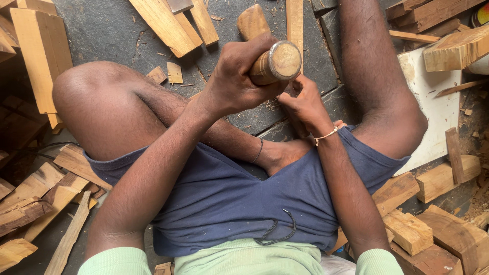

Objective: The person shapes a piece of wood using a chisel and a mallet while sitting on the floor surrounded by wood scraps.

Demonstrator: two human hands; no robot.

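Left hand [237,76]: wrapped in a fist round the handle of a wooden mallet [269,51], raised above the floor; the handle's round butt end faces the camera.
Mallet head: rounded, brown, showing just beyond the fist.
Right hand [303,104]: low on the floor beneath the mallet, fingers curled; what it holds is hidden.
Right wrist: a thin pale bracelet [328,134].
Legs: bare, folded either side, dark blue shorts [239,198], pale green shirt at the bottom edge.
Floor [107,30]: dark grey stone, sprinkled with chips and shavings.
Surroundings: wooden blocks [43,51] and offcuts on both sides; a white board [433,102] at the right.
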